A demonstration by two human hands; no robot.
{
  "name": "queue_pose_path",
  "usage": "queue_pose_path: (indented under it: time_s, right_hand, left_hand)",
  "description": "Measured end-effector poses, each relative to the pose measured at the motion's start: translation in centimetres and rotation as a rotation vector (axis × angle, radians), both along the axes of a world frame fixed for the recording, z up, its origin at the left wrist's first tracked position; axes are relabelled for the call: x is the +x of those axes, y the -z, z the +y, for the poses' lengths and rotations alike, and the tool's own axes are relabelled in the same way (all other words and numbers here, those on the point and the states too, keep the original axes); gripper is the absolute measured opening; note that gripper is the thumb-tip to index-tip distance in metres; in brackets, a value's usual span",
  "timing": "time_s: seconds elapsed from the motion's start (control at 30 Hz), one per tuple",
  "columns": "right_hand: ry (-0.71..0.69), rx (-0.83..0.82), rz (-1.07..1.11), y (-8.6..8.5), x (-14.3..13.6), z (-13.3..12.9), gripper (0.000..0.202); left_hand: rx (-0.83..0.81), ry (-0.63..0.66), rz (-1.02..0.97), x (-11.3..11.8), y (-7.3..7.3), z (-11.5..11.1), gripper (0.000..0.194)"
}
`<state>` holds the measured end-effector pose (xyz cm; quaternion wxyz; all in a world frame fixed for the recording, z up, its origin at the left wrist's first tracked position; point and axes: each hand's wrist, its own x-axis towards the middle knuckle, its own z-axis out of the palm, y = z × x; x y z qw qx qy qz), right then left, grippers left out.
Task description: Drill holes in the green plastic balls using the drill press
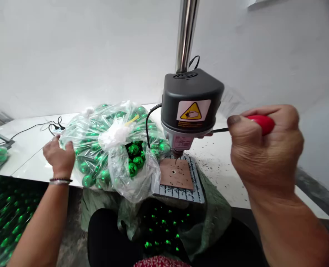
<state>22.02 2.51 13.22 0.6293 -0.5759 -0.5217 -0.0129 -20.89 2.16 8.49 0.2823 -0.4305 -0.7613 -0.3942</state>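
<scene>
My right hand [267, 148] is closed round the red knob [261, 124] on the feed lever of a small bench drill press [192, 100]. Its drill bit [176, 161] hangs over a brown board [178, 174] with a small hole, lying on the slotted metal base [198, 185]. No ball sits under the bit. My left hand [59, 155] is at the left edge of a clear plastic bag [114, 135] full of shiny green balls [133, 169]. Thumb and fingers are apart and nothing shows in them; whether they touch the bag I cannot tell.
A power strip [57, 130] with plugs and black cables lies beyond my left hand. More green balls [6, 218] in plastic are at lower left, and others lie in green sacking [214, 207] below the table. Dark shavings dot the white tabletop [217, 167].
</scene>
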Motion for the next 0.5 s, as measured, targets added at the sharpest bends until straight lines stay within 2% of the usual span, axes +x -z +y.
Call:
queue_pose_path:
  time_s: [0.03, 0.07, 0.1, 0.13, 0.17, 0.2, 0.23, 0.33, 0.4, 0.5]
  right_hand:
    - [0.006, 0.005, -0.005, 0.0, 0.0, 0.0, 0.031]
    - [0.015, 0.007, -0.008, 0.0, 0.0, 0.0, 0.03]
    - [0.023, 0.008, -0.011, 0.0, 0.1, 0.0, 0.029]
    - [0.029, 0.007, -0.013, -0.1, 0.1, 0.0, 0.029]
    - [0.031, 0.006, -0.016, -0.1, 0.1, -0.1, 0.029]
    - [0.028, 0.003, -0.019, -0.1, 0.1, -0.1, 0.029]
    - [0.022, 0.001, -0.021, -0.1, 0.1, -0.1, 0.029]
    - [-0.006, 0.004, -0.024, 0.0, 0.1, -0.2, 0.03]
    - [-0.018, 0.015, -0.02, 0.0, 0.1, -0.2, 0.029]
    - [-0.035, 0.019, -0.008, 0.0, 0.1, -0.2, 0.028]
  left_hand:
    - [0.048, 0.117, 0.083, 2.7, 0.1, -0.8, 0.034]
    - [0.042, 0.311, 0.169, 5.6, 0.3, -1.7, 0.03]
    - [-0.03, 0.553, 0.247, 8.4, 0.6, -2.4, 0.024]
    - [-0.192, 0.769, 0.299, 11.0, 1.0, -2.9, 0.023]
    - [-0.37, 0.91, 0.342, 13.1, 1.6, -3.3, 0.026]
    - [-0.504, 0.93, 0.361, 14.6, 2.2, -3.4, 0.03]
    - [-0.617, 0.885, 0.373, 15.6, 2.9, -3.3, 0.033]
    - [-0.877, 0.655, 0.325, 15.4, 4.7, -2.6, 0.048]
    - [-0.929, 0.632, 0.242, 14.2, 5.3, -2.5, 0.057]
    - [-0.823, 0.79, -0.026, 13.5, 5.2, -3.2, 0.059]
